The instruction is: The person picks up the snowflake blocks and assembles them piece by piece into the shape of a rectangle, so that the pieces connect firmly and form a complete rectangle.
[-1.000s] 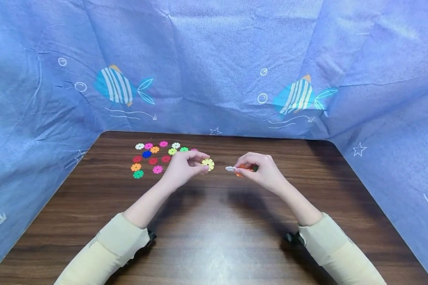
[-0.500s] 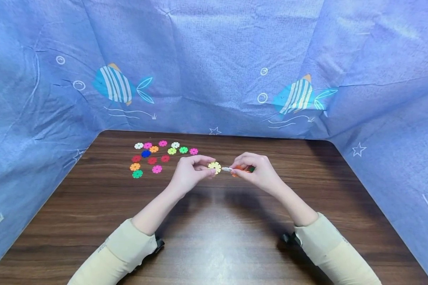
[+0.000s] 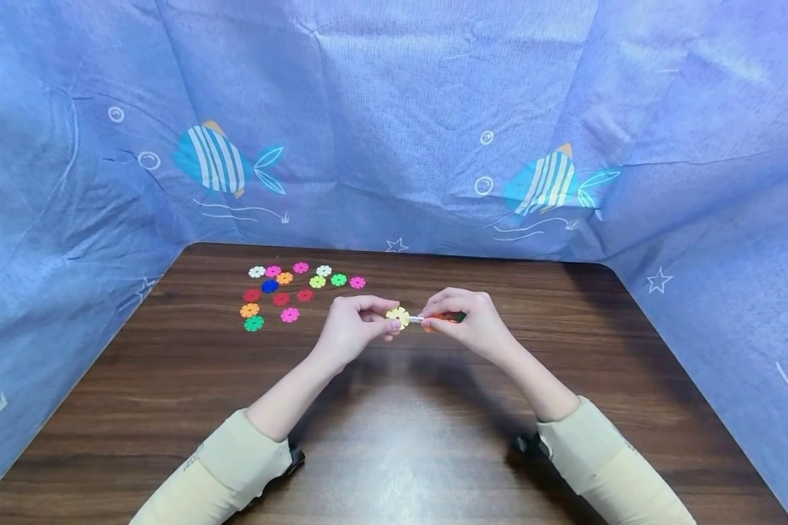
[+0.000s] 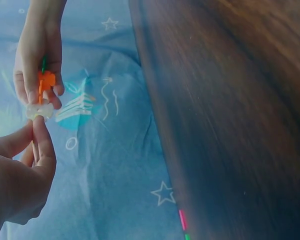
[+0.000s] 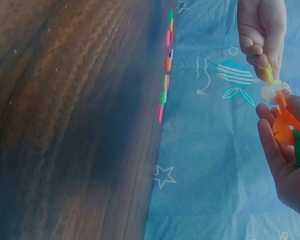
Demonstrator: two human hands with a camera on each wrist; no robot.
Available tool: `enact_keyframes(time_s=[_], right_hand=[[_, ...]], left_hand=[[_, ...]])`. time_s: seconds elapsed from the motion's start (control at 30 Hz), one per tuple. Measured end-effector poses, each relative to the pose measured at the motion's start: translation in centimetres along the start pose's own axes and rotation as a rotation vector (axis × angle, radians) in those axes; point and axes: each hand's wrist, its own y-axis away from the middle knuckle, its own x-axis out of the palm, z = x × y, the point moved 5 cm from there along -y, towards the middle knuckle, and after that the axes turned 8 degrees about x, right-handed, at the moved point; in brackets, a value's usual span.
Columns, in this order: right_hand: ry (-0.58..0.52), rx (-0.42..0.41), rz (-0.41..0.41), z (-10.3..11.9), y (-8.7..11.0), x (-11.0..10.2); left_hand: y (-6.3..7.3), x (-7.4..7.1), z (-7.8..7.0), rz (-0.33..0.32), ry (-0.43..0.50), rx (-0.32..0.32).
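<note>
My left hand [image 3: 351,328] pinches a yellow notched interlocking disc [image 3: 398,316] between thumb and fingers, its flat face towards the head camera. Opposite it, my right hand [image 3: 476,317] grips a short chain of the same kind of discs. At its front end is a white disc [image 5: 271,92], seen edge-on in the head view. Behind that come orange discs [image 5: 286,128] and a green disc [image 5: 299,149], partly hidden by the right fingers. The yellow disc's edge meets the white disc's edge, the two set crosswise. Both hands are raised above the table.
Several loose discs lie flat at the table's back left, among them a blue disc [image 3: 271,286], a green disc [image 3: 254,324] and a pink disc [image 3: 357,282]. A brown wooden table [image 3: 394,452] spreads below, with a blue fish-print cloth [image 3: 394,146] hanging round it.
My left hand has moved right with the yellow disc, up against the white one. The right hand has shifted slightly left, and its white disc has turned edge-on to the head camera.
</note>
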Motion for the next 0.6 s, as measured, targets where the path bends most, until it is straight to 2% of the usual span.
enact_keyframes(time_s=[0.27,0.6], right_hand=[[-0.06,0.049,-0.039,-0.33,0.33,0.1],[-0.098,0.051,-0.075,-0.21,0.8,0.01]], left_hand=[[0.09,0.27,0.15,-0.027,0.029,0.022],[0.57,0.9,0.04,-0.091,0.107,-0.008]])
